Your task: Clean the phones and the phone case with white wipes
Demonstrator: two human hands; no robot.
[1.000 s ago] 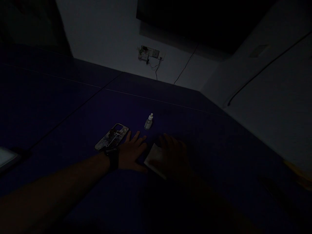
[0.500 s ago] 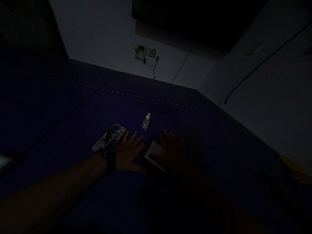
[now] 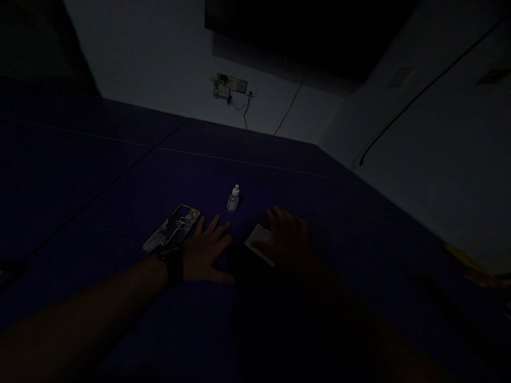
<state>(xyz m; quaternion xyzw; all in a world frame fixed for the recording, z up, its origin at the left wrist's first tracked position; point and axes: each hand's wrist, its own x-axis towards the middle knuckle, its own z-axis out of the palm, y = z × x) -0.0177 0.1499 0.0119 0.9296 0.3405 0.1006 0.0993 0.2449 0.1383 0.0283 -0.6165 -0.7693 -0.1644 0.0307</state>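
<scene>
My left hand (image 3: 206,254) lies flat with its fingers spread on the dark blue surface (image 3: 183,324); a black watch is on that wrist. Just beyond it is a phone case (image 3: 171,230) with a dark printed picture and a camera cutout, partly covered by the wrist. My right hand (image 3: 290,242) presses on a folded white cloth (image 3: 258,238), thumb across it, fingers over its right side. The dim light hides whether it is cloth or tissue. A small dropper bottle (image 3: 233,201) with a white cap and pale label stands ahead, between the hands and touching neither.
A pale wall with a socket panel (image 3: 229,86) and hanging cables rises behind the surface. Above hangs a large dark screen (image 3: 303,37). A yellowish item (image 3: 473,266) lies at the right edge. The room is very dark.
My right hand has slid the white cloth a little to the right and away from me. My left hand stays in place. The camera view has shifted slightly.
</scene>
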